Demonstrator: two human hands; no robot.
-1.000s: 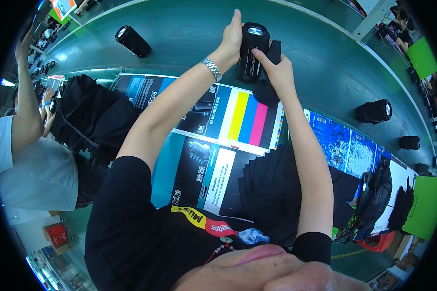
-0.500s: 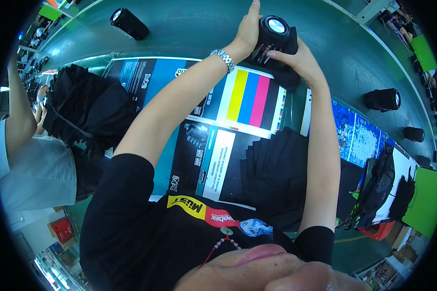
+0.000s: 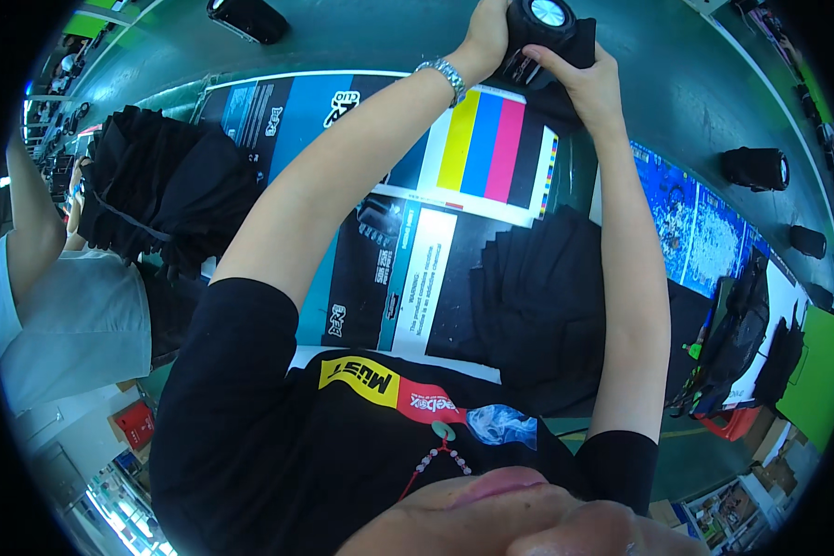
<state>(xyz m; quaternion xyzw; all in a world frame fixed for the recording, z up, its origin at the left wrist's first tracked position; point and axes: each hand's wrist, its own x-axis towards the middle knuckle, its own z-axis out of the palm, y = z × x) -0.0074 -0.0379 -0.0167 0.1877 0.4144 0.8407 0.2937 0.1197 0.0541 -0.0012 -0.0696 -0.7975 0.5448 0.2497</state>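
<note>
A black cylindrical speaker [image 3: 525, 35] with a shiny silver end is between my hands at the far edge of the view. My left hand [image 3: 487, 39] is wrapped round its left side, with a metal bracelet at the wrist. My right hand [image 3: 595, 91] grips a black cloth bag [image 3: 579, 43] on the right side, its thumb pressed toward the speaker. The cloth hangs around the speaker's lower part. Most fingertips are hidden behind the speaker and cloth.
Printed sheets [image 3: 454, 199] cover the table before me. Layered black cloth bags [image 3: 547, 296] lie near my right forearm; a bundled black pile [image 3: 171, 185] sits left. Other speakers stand on the green belt, one far left [image 3: 248, 20], one right [image 3: 755, 170]. A person [image 3: 74, 306] is at left.
The whole view has shifted, so the speaker and both hands appear higher and slightly farther right. Both hands keep their grip, and the cloth still hangs around the speaker.
</note>
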